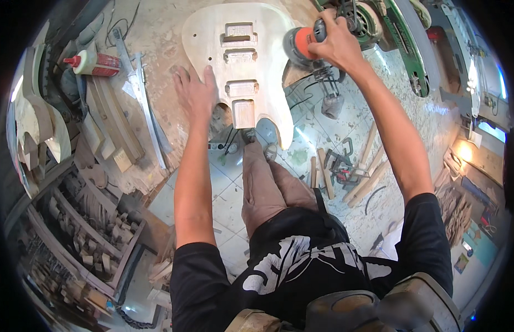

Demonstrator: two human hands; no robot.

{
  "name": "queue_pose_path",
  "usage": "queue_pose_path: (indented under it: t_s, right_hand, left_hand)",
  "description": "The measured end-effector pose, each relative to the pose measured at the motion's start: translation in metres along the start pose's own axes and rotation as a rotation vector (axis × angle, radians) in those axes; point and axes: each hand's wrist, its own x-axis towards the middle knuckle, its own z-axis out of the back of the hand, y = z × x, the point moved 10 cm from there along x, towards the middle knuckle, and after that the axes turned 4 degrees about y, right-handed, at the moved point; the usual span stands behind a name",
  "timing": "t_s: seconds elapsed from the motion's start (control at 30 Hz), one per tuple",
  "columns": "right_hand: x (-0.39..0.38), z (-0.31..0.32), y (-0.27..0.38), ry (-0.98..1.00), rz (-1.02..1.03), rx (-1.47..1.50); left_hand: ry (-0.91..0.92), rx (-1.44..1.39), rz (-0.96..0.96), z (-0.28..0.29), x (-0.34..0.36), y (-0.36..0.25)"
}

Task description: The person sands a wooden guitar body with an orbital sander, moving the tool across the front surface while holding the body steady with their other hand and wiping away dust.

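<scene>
A pale wooden electric guitar body point(273, 72) lies face up on the bench, with several rectangular pockets cut down its middle. Against its left edge rests my left hand point(195, 93), fingers stretched out and thumb touching the wood. My right hand point(339, 47) is wrapped round the top of an orange and black orbital sander point(304, 43). The sander's round pad meets the right edge of the body; the exact contact is hard to make out.
On the bench at left are a white glue bottle point(96, 63) with a red cap, wooden strips point(116, 119) and a metal straightedge point(149, 110). A green machine point(403, 47) stands at the upper right. Wood pieces point(370, 180) and a power tool point(345, 169) lie on the tiled floor.
</scene>
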Motion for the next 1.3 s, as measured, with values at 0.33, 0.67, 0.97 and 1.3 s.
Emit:
queue_pose_path:
  t_s: [0.33, 0.67, 0.97, 1.3]
  right_hand:
    - [0.043, 0.003, -0.010, 0.005, -0.090, -0.073]
    - [-0.065, 0.027, -0.029, -0.040, -0.192, 0.058]
    - [-0.245, 0.029, -0.107, -0.041, -0.503, 0.189]
    - [-0.339, 0.018, -0.135, -0.045, -0.707, 0.131]
  left_hand:
    - [-0.020, 0.018, -0.035, 0.002, 0.000, -0.001]
    - [0.022, -0.059, 0.036, 0.011, -0.005, 0.000]
    - [0.075, 0.040, -0.389, 0.003, 0.033, -0.060]
    - [0.098, 0.043, -0.395, 0.000, 0.150, -0.041]
